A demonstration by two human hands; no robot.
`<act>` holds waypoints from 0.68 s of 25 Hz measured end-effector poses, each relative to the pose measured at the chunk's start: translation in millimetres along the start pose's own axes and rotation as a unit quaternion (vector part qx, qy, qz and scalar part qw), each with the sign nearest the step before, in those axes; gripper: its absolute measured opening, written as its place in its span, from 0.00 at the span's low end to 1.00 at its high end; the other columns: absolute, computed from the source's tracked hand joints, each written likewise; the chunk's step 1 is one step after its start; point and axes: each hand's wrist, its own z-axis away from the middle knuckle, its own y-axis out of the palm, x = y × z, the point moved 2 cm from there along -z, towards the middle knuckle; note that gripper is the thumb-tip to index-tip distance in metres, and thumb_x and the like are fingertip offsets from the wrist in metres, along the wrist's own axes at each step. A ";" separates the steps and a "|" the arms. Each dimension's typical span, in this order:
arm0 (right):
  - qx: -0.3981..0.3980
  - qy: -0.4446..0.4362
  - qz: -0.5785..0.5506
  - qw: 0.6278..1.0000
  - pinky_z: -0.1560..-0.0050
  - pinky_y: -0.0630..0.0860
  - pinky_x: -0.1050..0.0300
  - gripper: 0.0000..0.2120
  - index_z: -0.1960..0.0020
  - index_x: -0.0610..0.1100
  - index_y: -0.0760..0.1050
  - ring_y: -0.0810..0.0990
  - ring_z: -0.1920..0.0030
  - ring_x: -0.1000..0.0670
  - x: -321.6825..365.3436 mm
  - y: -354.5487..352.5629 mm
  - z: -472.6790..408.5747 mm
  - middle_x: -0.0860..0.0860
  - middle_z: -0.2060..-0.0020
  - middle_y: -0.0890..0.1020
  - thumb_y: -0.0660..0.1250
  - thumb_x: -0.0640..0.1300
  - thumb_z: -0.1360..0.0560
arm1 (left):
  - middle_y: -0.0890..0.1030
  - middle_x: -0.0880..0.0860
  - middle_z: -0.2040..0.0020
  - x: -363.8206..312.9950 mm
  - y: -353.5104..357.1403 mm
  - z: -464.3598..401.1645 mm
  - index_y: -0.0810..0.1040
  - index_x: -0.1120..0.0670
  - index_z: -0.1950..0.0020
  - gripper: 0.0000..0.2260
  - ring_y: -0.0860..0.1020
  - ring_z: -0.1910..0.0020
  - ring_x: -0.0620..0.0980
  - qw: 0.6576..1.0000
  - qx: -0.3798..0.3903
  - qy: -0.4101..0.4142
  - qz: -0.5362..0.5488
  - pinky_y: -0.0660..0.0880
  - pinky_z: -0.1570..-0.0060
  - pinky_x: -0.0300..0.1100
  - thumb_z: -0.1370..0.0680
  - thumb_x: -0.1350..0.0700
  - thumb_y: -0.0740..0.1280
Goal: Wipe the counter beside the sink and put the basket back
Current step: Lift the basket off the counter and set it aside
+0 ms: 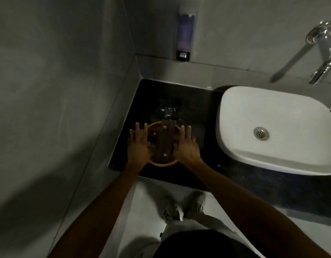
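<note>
A round woven basket (163, 163) sits on the black counter (196, 112) left of the sink, with a dark flat box (165, 140) lying across it. My left hand (138, 144) lies on the basket's left rim, fingers spread forward. My right hand (187, 146) covers its right rim the same way. Both hands touch the basket's sides; whether they grip it is unclear. A wet, shiny patch (167, 108) shows on the counter just behind the basket. No cloth is visible.
A white vessel sink (272, 116) fills the counter's right side, with a chrome wall tap (323, 69) above it. A soap dispenser (185, 38) hangs on the back wall. A grey wall (67, 90) bounds the counter on the left. My feet (183, 205) stand on the pale floor below.
</note>
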 end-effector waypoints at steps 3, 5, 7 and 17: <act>0.009 0.055 -0.090 0.994 0.38 0.81 0.37 0.37 0.21 0.44 0.59 0.77 0.32 0.36 0.9 -4.7 -7.9 0.39 0.27 0.70 0.72 0.49 0.23 | 0.60 0.62 0.17 6.9 -5.2 -13.6 0.45 0.48 0.14 0.37 0.73 0.28 0.70 0.996 0.038 -0.063 0.051 0.76 0.33 0.65 0.17 0.61 0.63; -0.026 0.048 -0.115 0.992 0.42 0.83 0.40 0.26 0.28 0.44 0.66 0.80 0.38 0.38 -6.5 -17.9 -3.5 0.42 0.35 0.76 0.70 0.45 0.23 | 0.68 0.63 0.23 -0.9 -13.5 -11.8 0.51 0.49 0.14 0.35 0.77 0.34 0.68 0.993 0.006 -0.066 0.100 0.77 0.38 0.60 0.17 0.63 0.63; -0.064 0.023 -0.123 0.990 0.48 0.83 0.52 0.22 0.30 0.45 0.69 0.81 0.43 0.46 -26.4 -30.3 16.3 0.45 0.37 0.78 0.69 0.41 0.22 | 0.72 0.62 0.26 -16.1 -17.1 13.4 0.59 0.50 0.16 0.34 0.80 0.41 0.61 0.986 -0.049 -0.029 0.156 0.79 0.51 0.47 0.20 0.65 0.65; -0.112 0.113 -0.079 0.984 0.63 0.70 0.64 0.17 0.41 0.54 0.69 0.78 0.59 0.55 -254.0 -53.8 208.8 0.52 0.49 0.78 0.63 0.36 0.23 | 0.69 0.53 0.30 -184.4 86.3 165.7 0.63 0.47 0.23 0.30 0.80 0.49 0.48 0.958 0.097 0.090 0.255 0.78 0.65 0.35 0.22 0.60 0.70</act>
